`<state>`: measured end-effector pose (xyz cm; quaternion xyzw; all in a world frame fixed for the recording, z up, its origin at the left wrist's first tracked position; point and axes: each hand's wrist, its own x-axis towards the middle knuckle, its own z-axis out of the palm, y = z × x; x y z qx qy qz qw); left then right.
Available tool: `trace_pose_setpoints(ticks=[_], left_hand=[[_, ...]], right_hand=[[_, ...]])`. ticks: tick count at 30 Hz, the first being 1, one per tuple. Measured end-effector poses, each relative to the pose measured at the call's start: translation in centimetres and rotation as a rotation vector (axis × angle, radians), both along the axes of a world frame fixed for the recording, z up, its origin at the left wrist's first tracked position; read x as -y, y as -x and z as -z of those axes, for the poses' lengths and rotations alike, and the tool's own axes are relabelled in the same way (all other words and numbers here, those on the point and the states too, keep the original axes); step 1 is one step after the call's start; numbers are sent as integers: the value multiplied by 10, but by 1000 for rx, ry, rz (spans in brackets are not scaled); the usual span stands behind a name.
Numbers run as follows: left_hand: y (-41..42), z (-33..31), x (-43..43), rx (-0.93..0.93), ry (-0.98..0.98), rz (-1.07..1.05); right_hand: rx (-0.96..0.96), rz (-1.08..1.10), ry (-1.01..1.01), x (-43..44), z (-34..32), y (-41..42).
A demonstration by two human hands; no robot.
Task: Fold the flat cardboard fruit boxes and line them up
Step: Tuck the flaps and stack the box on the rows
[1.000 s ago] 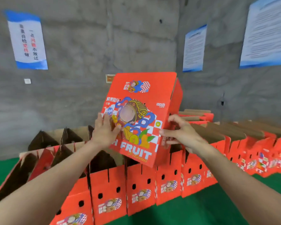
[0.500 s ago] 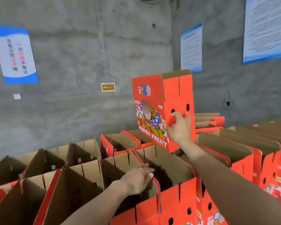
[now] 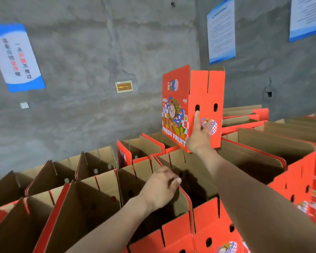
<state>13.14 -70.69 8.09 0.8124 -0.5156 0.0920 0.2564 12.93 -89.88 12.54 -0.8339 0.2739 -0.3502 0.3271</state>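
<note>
Two hands work apart. The right hand [image 3: 199, 137] lies flat against the narrow side of the upright folded box [image 3: 206, 92], fingers straight, index tip just under a vent hole [image 3: 197, 107]. The box rises above and beyond that hand. Lower and nearer, the left hand [image 3: 161, 187] curls its fingers over the rim of an open box [image 3: 206, 214].

Red folded box [image 3: 206, 92], FRESH FRUIT cartoon print, upright, top open, far centre-right, higher than lined-up boxes [image 3: 91, 198], red outside, brown inside, tops open
</note>
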Motion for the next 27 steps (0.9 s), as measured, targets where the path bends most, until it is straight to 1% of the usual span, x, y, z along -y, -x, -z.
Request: trace_pose_setpoints(ticks=[2,3,5,6,8,13,16,19,21,24,26,27], left_hand=[[2,1,1,-3,14,-1],[2,1,1,-7,20,-2],[4,2,2,-18,24,-7],[4,2,2,-22,19,-12],[5,2,3,-35,5,-27],[8,-1,7,-50,-78,-83],[11,-1,7,-83,-139,-104],[16,-3,-4,-161,-192,-73],[22,-10,-19,-194,-151,-57],[34,-34,-64,-170,60,-67],[48,-54,-117,-126,227,-80],[56,-61,-149,-110,288,-100]], right_hand=[[6,-1,98,-3,6,-2],[-42,-6,120,-4,8,-4],[-186,-4,84,-1,12,-6],[-226,1,52,1,12,-5],[-240,4,35,2,12,-4],[-277,-60,106,-9,8,7],[-289,-117,184,-24,5,19],[-193,-193,270,-58,-5,34],[-71,-216,358,-85,-16,46],[195,-226,469,-123,-43,68],[338,-274,422,-155,-66,86],[361,-300,380,-174,-73,95]])
